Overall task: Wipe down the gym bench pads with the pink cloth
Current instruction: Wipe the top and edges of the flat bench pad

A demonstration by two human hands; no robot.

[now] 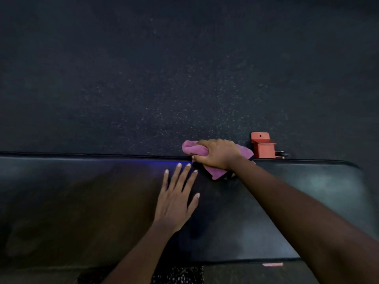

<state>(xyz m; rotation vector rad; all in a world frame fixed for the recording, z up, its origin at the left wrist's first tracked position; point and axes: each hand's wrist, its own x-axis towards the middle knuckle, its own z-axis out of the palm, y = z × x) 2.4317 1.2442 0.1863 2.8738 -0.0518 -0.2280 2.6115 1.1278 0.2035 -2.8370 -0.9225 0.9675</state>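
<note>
The right hand (217, 153) has its fingers curled tight over the bunched pink cloth (194, 150), pressing it down on the far edge of the black bench pad (82, 201). Folds of cloth stick out past the knuckles on both sides and under the wrist. Just beside the cloth, on the near side, the left hand (176, 199) lies flat on the pad with its fingers spread, holding nothing. Beyond the grip and off to its right, a red metal bracket (263, 147) stands behind the pad's edge. Dark speckled floor (164, 68) stretches away past that.
</note>
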